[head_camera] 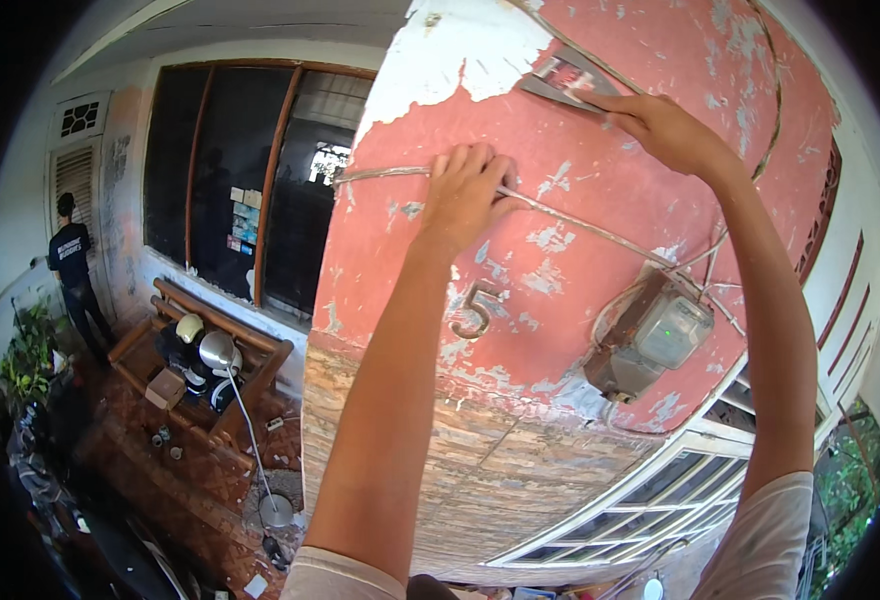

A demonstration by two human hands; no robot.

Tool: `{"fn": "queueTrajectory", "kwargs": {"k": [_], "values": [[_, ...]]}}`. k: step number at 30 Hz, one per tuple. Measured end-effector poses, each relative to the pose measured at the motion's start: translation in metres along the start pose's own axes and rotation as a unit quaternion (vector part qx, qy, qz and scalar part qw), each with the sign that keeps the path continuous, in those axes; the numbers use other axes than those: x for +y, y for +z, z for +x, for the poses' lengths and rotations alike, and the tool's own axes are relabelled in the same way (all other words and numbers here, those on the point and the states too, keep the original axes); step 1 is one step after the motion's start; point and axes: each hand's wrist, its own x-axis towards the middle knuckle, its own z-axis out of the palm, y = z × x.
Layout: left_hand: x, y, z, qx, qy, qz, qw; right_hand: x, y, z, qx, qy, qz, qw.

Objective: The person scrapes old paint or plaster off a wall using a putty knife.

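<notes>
My right hand (661, 127) grips a flat scraper (566, 79) whose wide metal blade lies against the red painted wall (477, 120). The blade's tip is by the edge of a large white patch (447, 56) where the red paint is gone. Lower and to the left, my left hand (473, 184) is curled over a cable (582, 221) that runs across the wall, its thumb below the cable. Another cable (590, 56) passes just above the scraper. Scuffed grey and white spots show all over the red paint.
An electricity meter (672, 330) and a metal numeral (477, 309) are fixed to the wall above stone cladding (515, 465). At left, a person (76, 262) stands by a door. A wooden bench (260, 367) holds helmets and a box; a lamp stand (252, 435) and motorcycle (94, 517) are near.
</notes>
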Motion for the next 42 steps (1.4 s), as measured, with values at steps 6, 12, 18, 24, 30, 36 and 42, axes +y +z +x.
{"fn": "queueTrajectory", "kwargs": {"k": [6,12,18,24,30,36,42], "values": [[0.005,0.001,0.003,-0.010,-0.005,0.004,1.000,0.033,-0.008,0.020,0.077,-0.216,-0.032,0.973],[0.003,0.002,0.007,-0.003,-0.005,0.009,1.000,0.026,-0.011,0.018,0.082,-0.185,-0.131,0.971],[0.004,-0.004,0.004,-0.036,-0.017,0.017,0.999,0.019,0.002,0.021,0.083,-0.139,-0.102,0.981],[0.001,-0.003,0.003,-0.021,-0.014,0.011,1.000,0.011,-0.002,0.035,0.068,-0.147,-0.085,0.983],[0.006,-0.003,0.005,-0.022,-0.013,0.010,1.000,0.020,0.000,0.041,0.109,-0.185,-0.120,0.969],[0.003,-0.009,0.002,-0.011,-0.021,-0.013,1.000,-0.006,-0.023,0.034,0.050,-0.168,-0.109,0.979],[0.001,-0.003,0.002,-0.019,-0.018,-0.030,0.999,0.031,-0.005,0.055,0.089,-0.251,-0.033,0.963]]}}
